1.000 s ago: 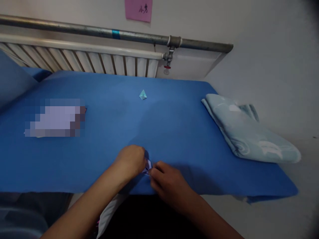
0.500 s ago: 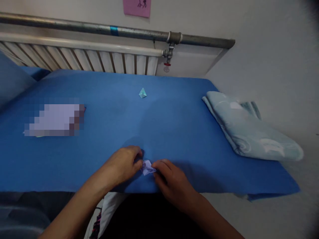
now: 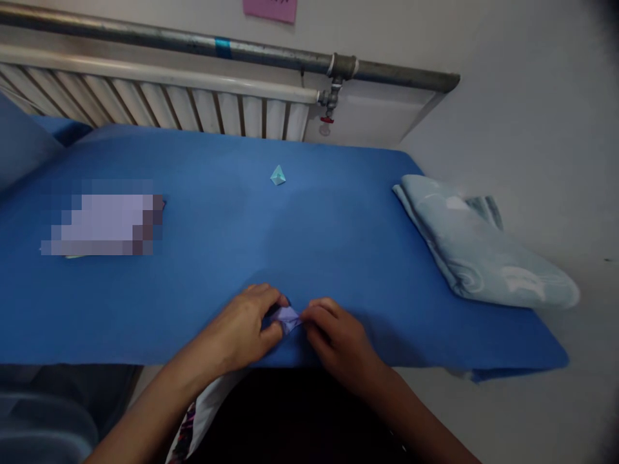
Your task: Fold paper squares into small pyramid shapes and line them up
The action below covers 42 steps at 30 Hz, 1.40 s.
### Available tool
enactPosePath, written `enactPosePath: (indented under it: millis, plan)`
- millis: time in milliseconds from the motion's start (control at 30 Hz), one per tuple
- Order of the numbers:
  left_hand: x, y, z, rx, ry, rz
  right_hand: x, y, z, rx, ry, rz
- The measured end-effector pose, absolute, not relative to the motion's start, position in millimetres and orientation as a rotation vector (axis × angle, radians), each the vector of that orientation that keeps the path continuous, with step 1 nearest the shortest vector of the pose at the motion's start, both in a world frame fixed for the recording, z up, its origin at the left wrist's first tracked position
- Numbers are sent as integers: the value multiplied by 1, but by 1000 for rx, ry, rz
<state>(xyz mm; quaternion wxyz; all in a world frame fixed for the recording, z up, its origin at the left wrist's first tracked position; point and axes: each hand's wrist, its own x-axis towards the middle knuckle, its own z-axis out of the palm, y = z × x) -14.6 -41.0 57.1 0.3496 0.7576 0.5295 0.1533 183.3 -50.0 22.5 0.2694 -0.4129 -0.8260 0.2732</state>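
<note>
A small folded piece of purple paper (image 3: 287, 318) is held between my two hands, close to the near edge of the blue-covered bed (image 3: 217, 212). My left hand (image 3: 246, 322) curls around its left side, with the thumb at the front and the fingers behind. On the right, the thumb and fingertips of my right hand (image 3: 336, 338) pinch the paper's pointed end. Farther back on the cover sits a small folded light-green paper shape (image 3: 278, 175), apart from both hands.
A folded pale green blanket (image 3: 483, 251) lies at the right. To the left is a flat, pixelated pale stack (image 3: 109, 219). Behind the bed run a white radiator (image 3: 227, 113) and a metal pipe (image 3: 271, 57) with a red-handled valve (image 3: 327, 120). A pink note (image 3: 271, 8) hangs on the wall.
My left hand has closed farther around the purple paper's left side. My right hand has shifted slightly right and now pinches its tip. The camera view has tilted a little.
</note>
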Motion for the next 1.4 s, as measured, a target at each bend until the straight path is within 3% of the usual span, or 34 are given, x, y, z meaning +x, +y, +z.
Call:
enactPosePath:
  millis: [467,1400]
  plan:
    - [0,-59,32,2101,1506,531,181,-49,21,-1110,-2224,793]
    - [-3,-62,28,2028,1425,719,164,-47,29,-1280,-2232,769]
